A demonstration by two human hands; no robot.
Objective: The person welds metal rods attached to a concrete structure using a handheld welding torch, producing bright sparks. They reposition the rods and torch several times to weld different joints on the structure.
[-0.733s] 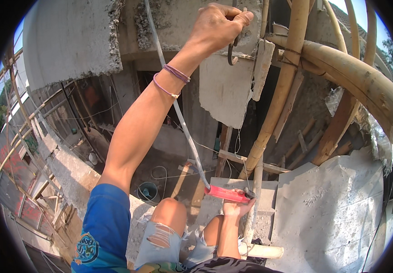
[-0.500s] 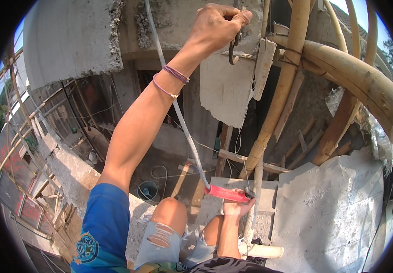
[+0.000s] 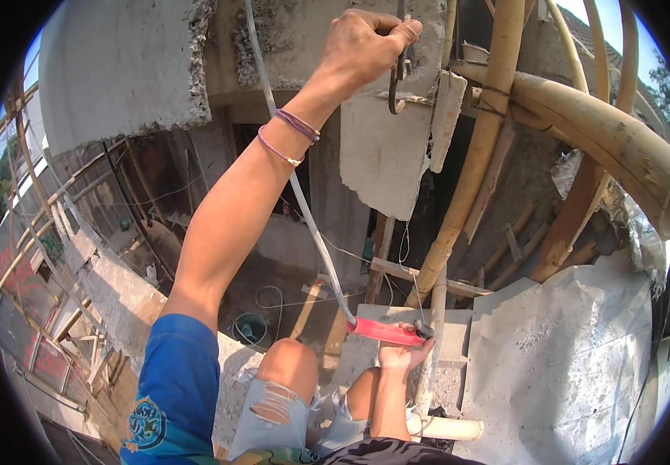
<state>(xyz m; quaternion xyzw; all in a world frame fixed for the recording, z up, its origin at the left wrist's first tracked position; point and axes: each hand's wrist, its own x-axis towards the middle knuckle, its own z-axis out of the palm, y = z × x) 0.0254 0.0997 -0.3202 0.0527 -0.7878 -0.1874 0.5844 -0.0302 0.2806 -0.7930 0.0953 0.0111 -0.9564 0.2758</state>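
Note:
My left hand (image 3: 370, 46) is raised high in front of me, its fingers closed on a dark curved metal hook (image 3: 395, 81). The hook hangs below the hand in front of a concrete wall. Low down near my knees, my right hand (image 3: 404, 353) is wrapped from below around a red handle (image 3: 387, 333). A long grey rod (image 3: 308, 209) runs from the handle's left end up past my left wrist to the top of the view. Something small and dark (image 3: 425, 331) sits at the handle's right end; its kind is unclear.
Broken concrete slabs (image 3: 122, 70) stand ahead, with ragged edges. Thick bamboo poles (image 3: 459, 209) cross on the right, above a dusty grey sheet (image 3: 559, 364). Below the ledge lie a bucket (image 3: 250, 328) and timber (image 3: 309, 308). Bamboo scaffolding (image 3: 29, 232) is at the left.
My left hand and the hook have shifted very slightly left and down. The right hand keeps its hold on the red handle, almost unmoved.

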